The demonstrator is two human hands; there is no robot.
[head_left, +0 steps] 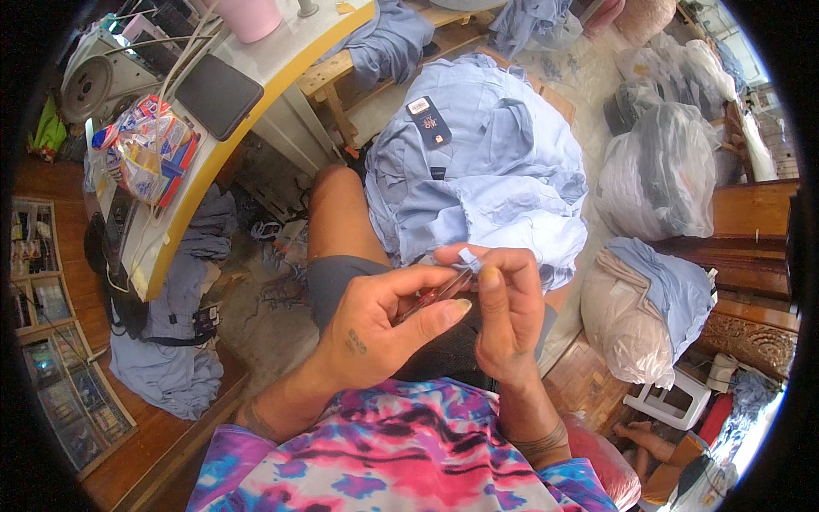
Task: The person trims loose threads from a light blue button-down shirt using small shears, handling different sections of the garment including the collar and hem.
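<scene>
Tie-dye shirt (375,452) below, left grip (380,320) holding slim tool (432,298), right grip (509,311) pinching pale scrap (467,256), piled garments (486,154) beyond, worktop (286,43) leftward, plastic bags (657,171) rightward

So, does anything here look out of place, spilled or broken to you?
Mainly the blue clothes at lower left, below the table: they lie in a crumpled heap, untidy compared with the bagged bundles at right. I see no clear spill or breakage.
</scene>
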